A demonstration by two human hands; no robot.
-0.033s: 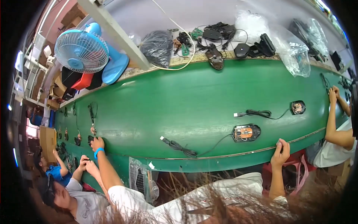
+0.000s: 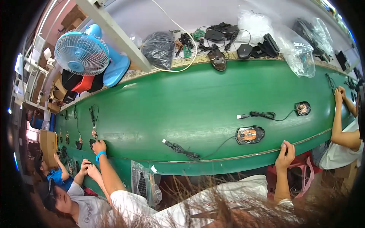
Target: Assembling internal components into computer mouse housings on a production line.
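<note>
At the far left of the green belt, my left hand (image 2: 99, 146), with a blue band on its wrist, has its fingers closed on a black mouse shell (image 2: 92, 142). The fingers partly cover the shell. A coiled cable and a small copper-coloured part (image 2: 94, 133) lie just beyond it. My right hand (image 2: 285, 154) is at the belt's front edge, fingers loosely curled, nothing visible in them. Nearest to it is an opened mouse (image 2: 250, 135) with its inner board showing and its cable (image 2: 184, 151) stretched left. A second opened mouse (image 2: 303, 109) lies farther right.
A blue fan (image 2: 81, 53) stands at the back left. The back ledge holds a black bag (image 2: 157, 45), a brown mouse (image 2: 217, 60), cables and clear plastic bags (image 2: 302, 57). Co-workers' hands are busy at the left (image 2: 85, 166) and far right (image 2: 338, 95).
</note>
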